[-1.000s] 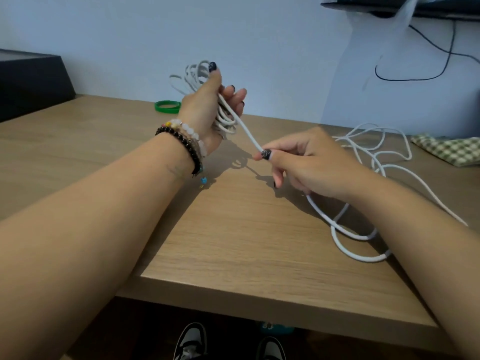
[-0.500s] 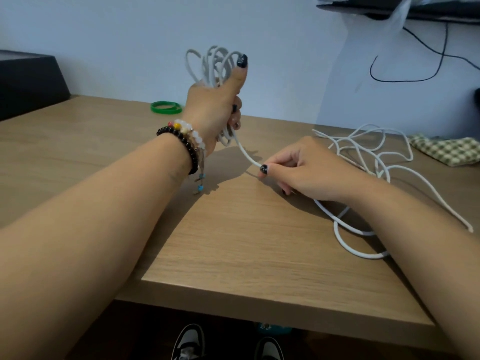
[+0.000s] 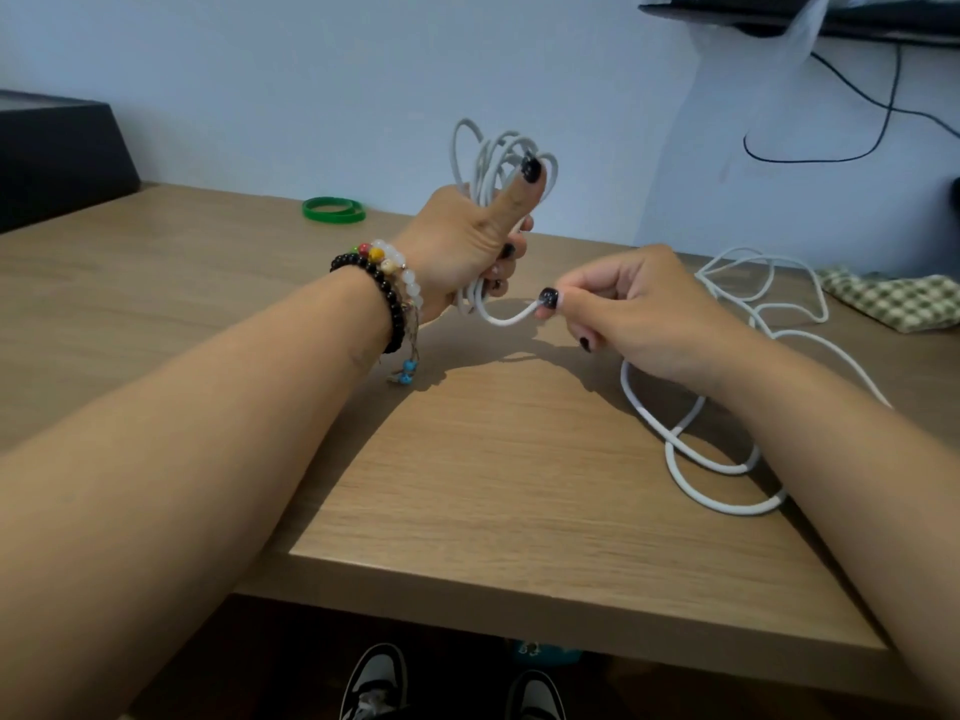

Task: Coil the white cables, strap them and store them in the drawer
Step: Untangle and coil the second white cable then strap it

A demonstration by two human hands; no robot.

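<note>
From the head view, your left hand [image 3: 467,241] grips the coiled white cable [image 3: 498,158] upright, loops rising at its 12 o'clock; your right hand [image 3: 623,309], at the left's 3 o'clock, pinches the same cable. The loose length lies on the table [image 3: 467,485] at the right hand's 4 o'clock.

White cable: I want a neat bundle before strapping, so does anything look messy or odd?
Mostly the uncoiled part: the white cable lies in loose, crossing loops on the table right of the right hand. The loops above the left hand are uneven. No damage shows.
</note>
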